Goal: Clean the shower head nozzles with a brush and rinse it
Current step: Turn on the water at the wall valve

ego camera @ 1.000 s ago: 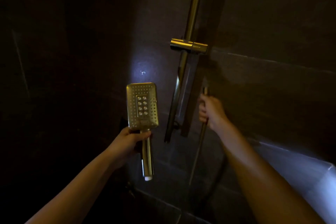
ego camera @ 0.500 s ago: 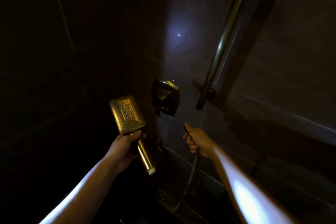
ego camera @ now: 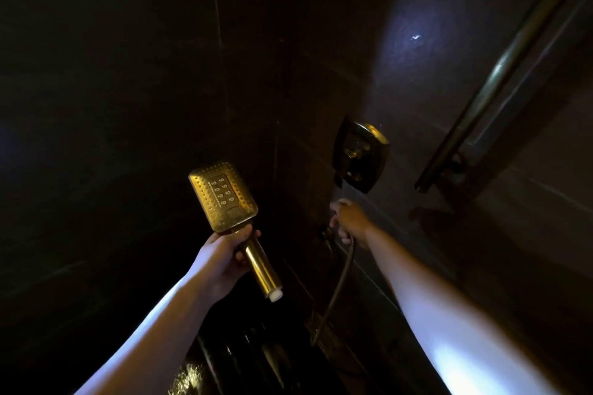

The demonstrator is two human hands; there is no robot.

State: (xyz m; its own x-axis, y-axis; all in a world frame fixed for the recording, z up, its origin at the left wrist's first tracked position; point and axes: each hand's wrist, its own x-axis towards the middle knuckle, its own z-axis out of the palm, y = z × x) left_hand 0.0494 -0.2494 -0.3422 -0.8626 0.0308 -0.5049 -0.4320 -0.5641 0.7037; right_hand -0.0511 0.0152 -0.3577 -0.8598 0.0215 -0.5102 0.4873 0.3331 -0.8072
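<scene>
Left wall: dark tiles (ego camera: 112, 106) with a pale grout line running down them; too dim for me to tell more.
Bottom edge: a gold patterned thing (ego camera: 189, 378) lies low between my forearms; I cannot tell what it is.
Left grip (ego camera: 224, 261): my fingers and thumb are curled round the top of the gold handle, pinching it just beneath the head.
Shower head (ego camera: 224, 196): gold and rectangular, it rises just above my left grip and tilts to the left. Its nozzle face is turned toward me, with small holes round a middle panel of larger nozzles.
Handle (ego camera: 260, 266): it slants down and right out of my left grip and ends in a white tip (ego camera: 276, 295), apart from the hose.
Hose (ego camera: 337, 285): thin and dark, it curves down from my right grip toward the floor, between the handle's tip and the wall.
Right grip (ego camera: 351, 223): my fingers are curled round the upper end of the hose, close to the wall and well apart from the shower head.
Control plate (ego camera: 361, 159): a dark square with gold glints, fixed to the wall just above my right grip; I cannot tell whether my knuckles touch it.
Light patch (ego camera: 414, 38): a pale glare on the tiles, above the plate.
Slide rail (ego camera: 500, 83): a metal bar slanting across the upper right, its foot on the wall, well to the right of both grips.
</scene>
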